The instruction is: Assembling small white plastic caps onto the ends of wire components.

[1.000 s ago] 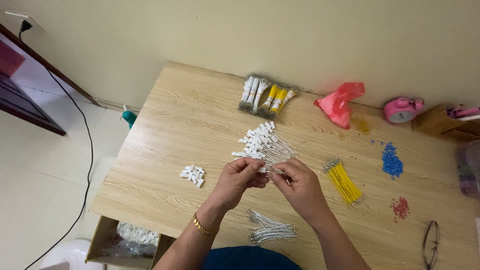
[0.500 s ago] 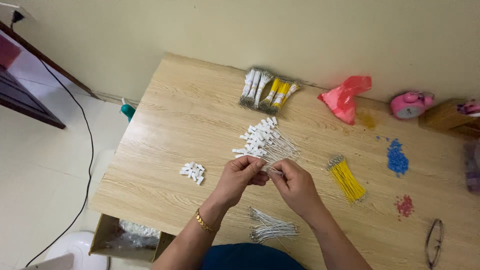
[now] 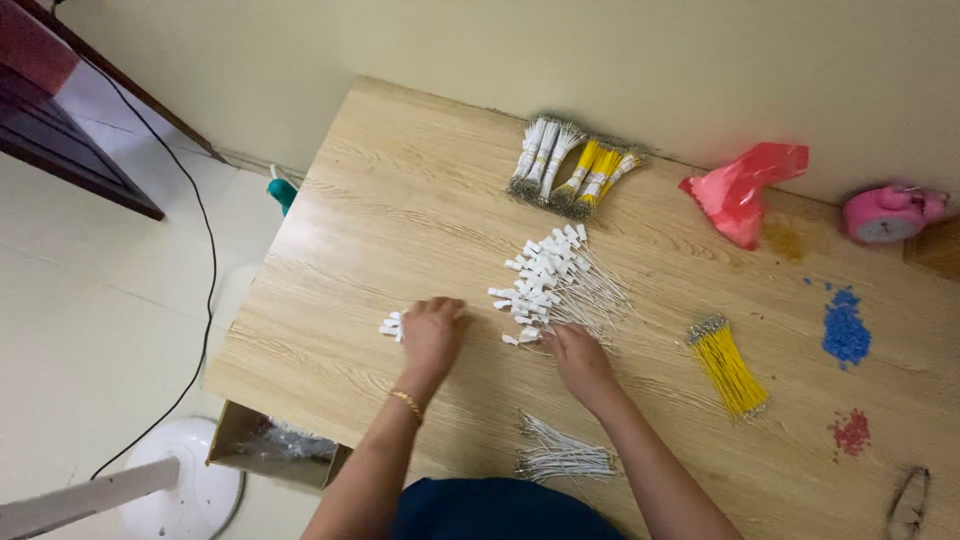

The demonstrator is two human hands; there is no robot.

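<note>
On the wooden counter (image 3: pixel 400 200), the left hand (image 3: pixel 432 335) lies palm down over a small heap of white connector housings (image 3: pixel 390 324), fingers curled loosely on them; whether it grips one cannot be told. The right hand (image 3: pixel 578 358) rests at the near edge of the big pile of white-tipped wires (image 3: pixel 553 282), fingers bent, its hold hidden. That pile looks finished, while a bare white wire bundle (image 3: pixel 562 455) near the body and the yellow wires (image 3: pixel 728 366) look still unfitted, so roughly midway.

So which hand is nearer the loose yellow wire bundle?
Right. The right hand rests just left of the yellow wire bundle; the left hand is farther left, at the small white pieces.
</note>
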